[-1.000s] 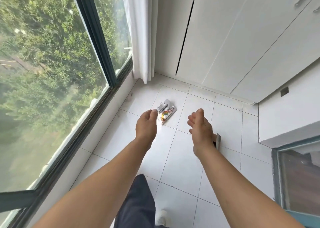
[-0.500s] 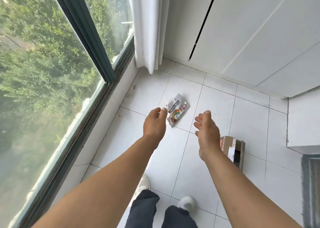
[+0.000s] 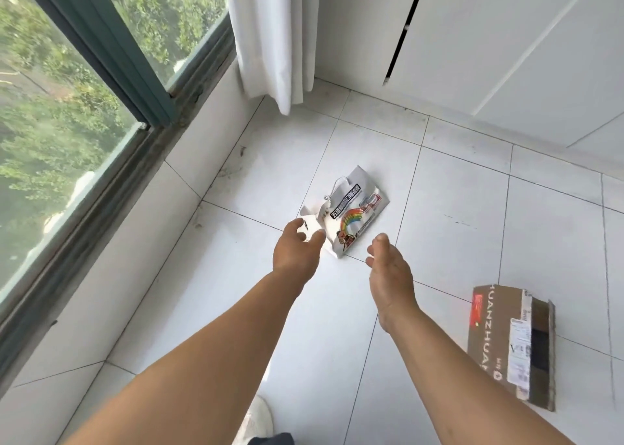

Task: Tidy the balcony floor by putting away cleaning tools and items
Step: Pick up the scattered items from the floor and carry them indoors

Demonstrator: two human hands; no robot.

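Observation:
A crumpled white paper bag [image 3: 351, 213] with a rainbow print and a cord handle lies flat on the white tiled floor [image 3: 456, 191]. My left hand [image 3: 297, 245] hovers over its near left corner, fingers spread, holding nothing. My right hand [image 3: 388, 269] is stretched out just right of the bag's near end, fingers apart and empty. A flattened brown cardboard box [image 3: 496, 336] with a shipping label lies on the floor to the right of my right forearm.
A large window with a dark green frame [image 3: 111, 56] and a low white sill run along the left. A white curtain [image 3: 270, 32] hangs in the far corner. White cabinet doors [image 3: 489, 39] line the back wall. My white shoe [image 3: 256, 421] shows below.
The view has tilted down and come closer to the floor. Both hands have moved nearer to the paper bag, the left one now over its corner. The cardboard box has come fully into view.

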